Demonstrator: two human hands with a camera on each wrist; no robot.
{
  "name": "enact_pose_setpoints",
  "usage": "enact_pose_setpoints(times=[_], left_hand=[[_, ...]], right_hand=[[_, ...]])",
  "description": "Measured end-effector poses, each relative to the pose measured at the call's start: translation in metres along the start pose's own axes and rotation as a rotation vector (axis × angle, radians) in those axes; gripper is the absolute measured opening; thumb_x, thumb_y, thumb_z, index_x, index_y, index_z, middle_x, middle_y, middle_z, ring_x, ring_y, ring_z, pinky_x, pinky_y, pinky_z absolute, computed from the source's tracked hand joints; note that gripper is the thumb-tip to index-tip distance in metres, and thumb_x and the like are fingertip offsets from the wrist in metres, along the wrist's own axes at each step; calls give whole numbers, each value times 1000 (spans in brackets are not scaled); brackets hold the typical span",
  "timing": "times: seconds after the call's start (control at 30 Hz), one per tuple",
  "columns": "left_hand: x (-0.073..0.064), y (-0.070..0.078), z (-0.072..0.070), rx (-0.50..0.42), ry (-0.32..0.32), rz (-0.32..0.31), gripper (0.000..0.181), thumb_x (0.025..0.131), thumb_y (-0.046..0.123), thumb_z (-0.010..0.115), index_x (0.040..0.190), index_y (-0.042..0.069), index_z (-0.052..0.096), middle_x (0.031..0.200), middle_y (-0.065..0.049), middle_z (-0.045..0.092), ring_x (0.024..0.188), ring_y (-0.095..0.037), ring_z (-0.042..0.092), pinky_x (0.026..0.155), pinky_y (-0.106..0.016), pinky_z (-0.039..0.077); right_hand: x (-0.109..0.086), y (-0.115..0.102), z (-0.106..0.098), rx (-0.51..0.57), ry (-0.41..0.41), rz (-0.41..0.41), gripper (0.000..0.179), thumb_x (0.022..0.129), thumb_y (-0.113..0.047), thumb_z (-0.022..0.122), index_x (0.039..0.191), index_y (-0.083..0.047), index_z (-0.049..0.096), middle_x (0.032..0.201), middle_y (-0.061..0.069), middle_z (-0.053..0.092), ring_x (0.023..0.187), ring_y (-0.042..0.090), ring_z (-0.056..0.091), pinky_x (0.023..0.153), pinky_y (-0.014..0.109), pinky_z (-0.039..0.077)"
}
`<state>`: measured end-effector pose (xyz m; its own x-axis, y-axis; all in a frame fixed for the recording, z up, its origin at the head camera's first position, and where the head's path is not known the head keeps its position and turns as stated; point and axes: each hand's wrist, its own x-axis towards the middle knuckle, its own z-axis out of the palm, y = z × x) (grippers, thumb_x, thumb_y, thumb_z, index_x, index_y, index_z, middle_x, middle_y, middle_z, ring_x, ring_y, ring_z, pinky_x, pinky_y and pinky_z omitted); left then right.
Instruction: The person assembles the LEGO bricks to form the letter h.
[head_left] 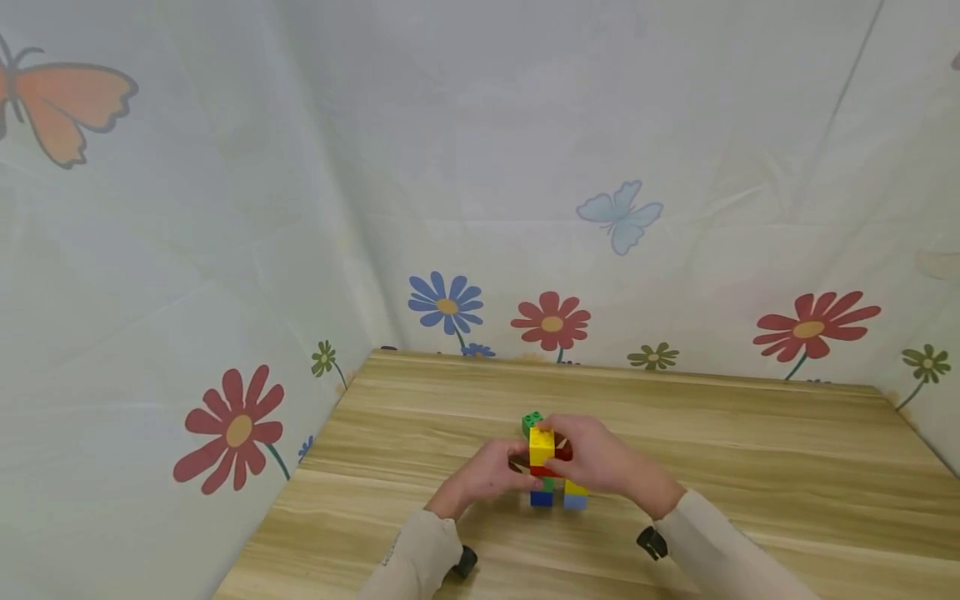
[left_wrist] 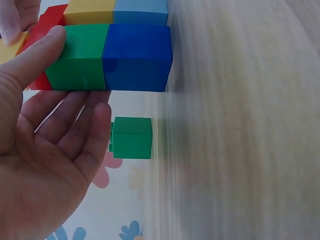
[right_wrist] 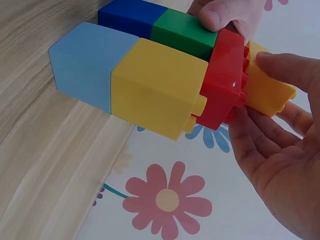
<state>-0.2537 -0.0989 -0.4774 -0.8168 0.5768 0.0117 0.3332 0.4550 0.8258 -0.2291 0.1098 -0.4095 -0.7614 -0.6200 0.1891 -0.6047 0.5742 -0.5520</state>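
Both hands on block tower (head_left: 551, 475), mid-table (head_left: 750, 467).
L hand (head_left: 491, 471): thumb on green block (left_wrist: 80, 57), other fingers relaxed, apart. R hand (head_left: 600, 458) pinches top yellow block (right_wrist: 267, 87) (above red). Spare green block (head_left: 532, 422) just behind.

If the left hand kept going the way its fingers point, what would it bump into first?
Probably the loose green block. In the left wrist view the left hand's fingers stretch toward it, beside the block tower that the thumb touches. Depth is hard to judge, so they might slip past it.
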Motion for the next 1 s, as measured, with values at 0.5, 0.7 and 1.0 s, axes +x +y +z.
enact_pose_setpoints(times=[0.5, 0.7, 1.0], left_hand=[[-1, 1, 1, -14, 8, -15, 33, 82, 28, 74, 113, 20, 67, 100, 14, 65, 91, -7, 58, 81, -23, 48], [-1, 2, 1, -18, 8, -17, 32, 82, 28, 75, 111, 18, 67, 99, 13, 65, 90, -7, 59, 80, -23, 48], [0, 1, 1, -24, 1, -23, 30, 82, 27, 75, 111, 19, 67, 100, 13, 65, 89, -6, 59, 80, -23, 49]], right_hand=[[-5, 5, 8, -75, 75, -30, 44, 84, -16, 73, 123, -6, 56, 108, -1, 61, 84, 9, 56, 77, 25, 51], [-4, 3, 9, -115, 75, -37, 44, 83, -15, 74, 122, -6, 57, 112, 3, 61, 89, 13, 57, 80, 30, 52], [-5, 0, 11, -172, 85, -36, 47, 81, -16, 76, 122, -5, 56, 113, 5, 61, 94, 18, 59, 81, 33, 52]])
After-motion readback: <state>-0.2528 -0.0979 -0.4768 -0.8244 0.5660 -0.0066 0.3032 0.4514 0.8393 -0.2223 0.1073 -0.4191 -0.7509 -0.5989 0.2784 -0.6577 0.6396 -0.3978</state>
